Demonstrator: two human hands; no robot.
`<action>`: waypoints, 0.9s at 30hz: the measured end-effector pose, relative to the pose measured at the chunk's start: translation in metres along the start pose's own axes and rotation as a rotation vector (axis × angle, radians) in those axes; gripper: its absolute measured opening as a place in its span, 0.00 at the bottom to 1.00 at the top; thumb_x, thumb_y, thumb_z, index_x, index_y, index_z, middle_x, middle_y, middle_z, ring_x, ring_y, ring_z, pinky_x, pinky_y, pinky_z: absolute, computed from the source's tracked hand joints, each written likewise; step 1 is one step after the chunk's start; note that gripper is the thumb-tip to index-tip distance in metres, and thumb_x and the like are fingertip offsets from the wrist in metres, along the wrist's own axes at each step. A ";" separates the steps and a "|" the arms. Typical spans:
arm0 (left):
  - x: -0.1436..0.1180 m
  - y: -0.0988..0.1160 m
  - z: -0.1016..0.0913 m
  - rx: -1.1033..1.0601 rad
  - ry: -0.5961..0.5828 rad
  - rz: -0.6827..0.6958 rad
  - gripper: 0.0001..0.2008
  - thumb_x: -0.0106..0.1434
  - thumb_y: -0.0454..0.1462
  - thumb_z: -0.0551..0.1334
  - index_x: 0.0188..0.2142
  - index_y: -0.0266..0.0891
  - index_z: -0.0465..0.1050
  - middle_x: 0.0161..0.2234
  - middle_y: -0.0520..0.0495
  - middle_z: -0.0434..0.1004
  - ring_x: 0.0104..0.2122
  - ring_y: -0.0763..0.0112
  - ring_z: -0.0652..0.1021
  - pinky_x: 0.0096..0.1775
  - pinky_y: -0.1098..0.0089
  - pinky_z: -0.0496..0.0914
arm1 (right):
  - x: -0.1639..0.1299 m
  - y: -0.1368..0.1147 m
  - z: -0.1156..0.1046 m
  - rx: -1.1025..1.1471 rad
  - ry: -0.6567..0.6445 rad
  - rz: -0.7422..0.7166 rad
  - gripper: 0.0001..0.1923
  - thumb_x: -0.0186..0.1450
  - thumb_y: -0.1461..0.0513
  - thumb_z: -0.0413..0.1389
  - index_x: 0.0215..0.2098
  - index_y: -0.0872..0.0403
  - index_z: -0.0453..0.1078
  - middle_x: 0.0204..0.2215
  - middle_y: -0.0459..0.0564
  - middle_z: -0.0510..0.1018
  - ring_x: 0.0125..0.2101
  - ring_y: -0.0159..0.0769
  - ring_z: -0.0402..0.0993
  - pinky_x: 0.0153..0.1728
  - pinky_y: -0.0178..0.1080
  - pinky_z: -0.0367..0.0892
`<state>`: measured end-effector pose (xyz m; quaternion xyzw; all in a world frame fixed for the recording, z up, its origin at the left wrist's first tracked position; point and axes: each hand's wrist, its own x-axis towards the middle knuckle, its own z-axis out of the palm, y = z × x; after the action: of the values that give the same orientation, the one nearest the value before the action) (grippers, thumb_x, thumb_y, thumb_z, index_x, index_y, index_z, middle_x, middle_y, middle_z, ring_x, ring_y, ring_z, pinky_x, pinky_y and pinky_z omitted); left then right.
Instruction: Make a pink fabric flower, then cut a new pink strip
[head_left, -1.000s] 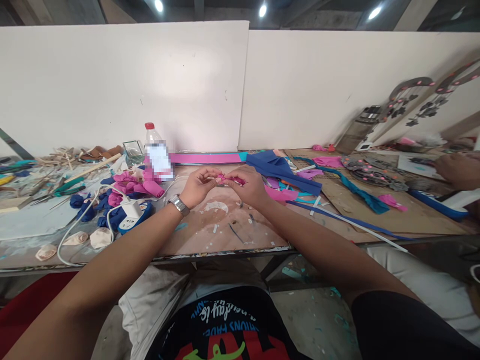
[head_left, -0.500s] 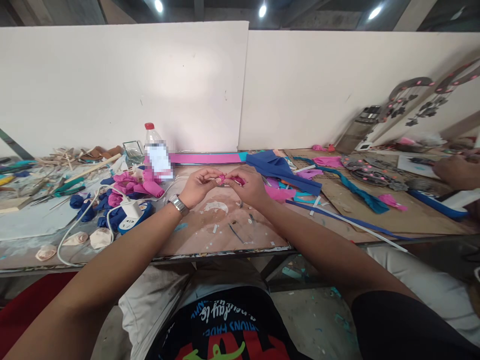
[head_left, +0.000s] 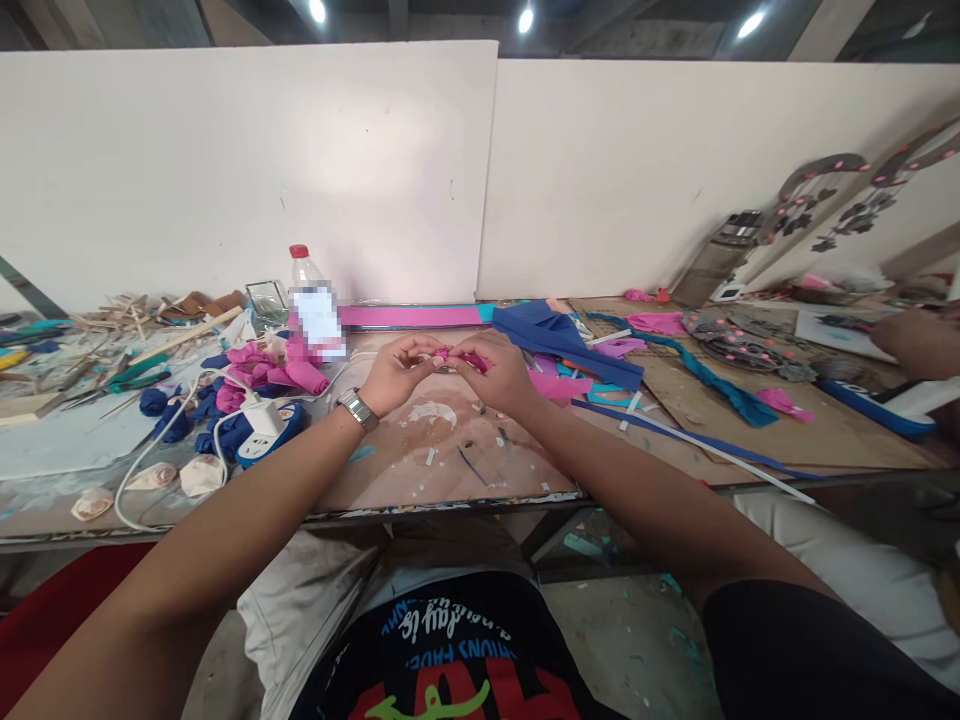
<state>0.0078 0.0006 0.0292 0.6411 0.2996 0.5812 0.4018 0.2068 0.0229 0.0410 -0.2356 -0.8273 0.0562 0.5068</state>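
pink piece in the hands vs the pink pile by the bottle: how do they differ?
The pink piece is pinched between the left hand and right hand, above the table; the pink pile lies untouched. The piece is single and small; the pile holds several. Both look alike in colour.

No legible text; bottle (head_left: 310, 300) label blurred, black shirt (head_left: 450, 650) lettering upside down, unreadable.

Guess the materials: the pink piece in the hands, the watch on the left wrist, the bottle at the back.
Pink piece: looks like soft matte foam sheet or felt, bent between the left hand and right hand; which one is unclear.
Watch: metal, judging by its silvery shiny band.
Bottle: clear plastic by the look, see-through body, red cap; label blurred.
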 end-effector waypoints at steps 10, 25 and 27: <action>-0.002 -0.005 -0.003 0.102 -0.055 0.043 0.15 0.62 0.44 0.70 0.44 0.38 0.77 0.43 0.43 0.83 0.46 0.62 0.82 0.50 0.60 0.75 | 0.000 -0.001 0.000 -0.052 0.027 0.035 0.10 0.66 0.53 0.63 0.34 0.50 0.75 0.34 0.47 0.84 0.38 0.41 0.76 0.45 0.46 0.65; -0.001 -0.004 -0.006 0.293 -0.091 0.161 0.14 0.67 0.44 0.66 0.47 0.39 0.77 0.46 0.42 0.82 0.45 0.63 0.81 0.49 0.62 0.74 | 0.000 0.003 0.002 -0.051 0.021 0.046 0.11 0.64 0.51 0.66 0.33 0.49 0.77 0.33 0.47 0.85 0.38 0.42 0.76 0.46 0.46 0.65; 0.000 -0.005 -0.006 0.271 -0.086 0.158 0.14 0.67 0.45 0.65 0.47 0.39 0.76 0.46 0.42 0.82 0.45 0.63 0.81 0.49 0.62 0.74 | 0.000 0.004 0.003 -0.044 0.014 0.033 0.12 0.63 0.50 0.66 0.34 0.49 0.78 0.34 0.47 0.85 0.38 0.42 0.77 0.46 0.46 0.66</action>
<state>0.0022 0.0038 0.0248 0.7354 0.3065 0.5372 0.2768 0.2058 0.0270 0.0385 -0.2609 -0.8209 0.0447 0.5060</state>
